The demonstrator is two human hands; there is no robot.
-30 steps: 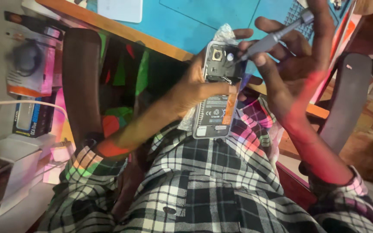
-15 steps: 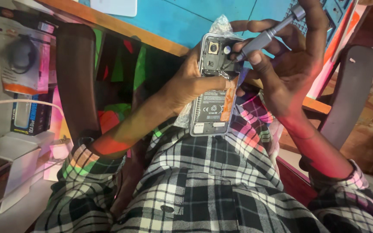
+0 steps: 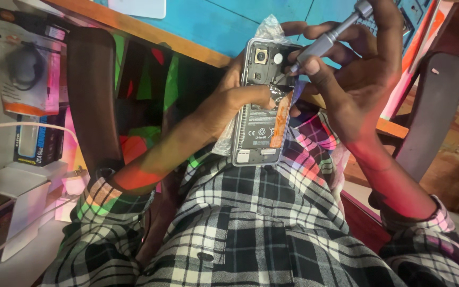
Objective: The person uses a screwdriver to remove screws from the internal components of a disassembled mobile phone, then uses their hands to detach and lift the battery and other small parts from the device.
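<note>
Above the person's lap, the left hand (image 3: 229,103) grips an opened phone (image 3: 261,103); the right hand (image 3: 357,74) pinches a grey screwdriver (image 3: 328,37), its tip at the phone's top edge; the phone shows its battery and camera, back cover off; a blue table (image 3: 208,21) lies beyond; the thumb covers its middle; the phone stands lengthwise, camera end towards the table.

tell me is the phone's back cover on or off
Off. The phone in the left hand shows its bare battery and camera parts, with the right hand's screwdriver at it.
</note>
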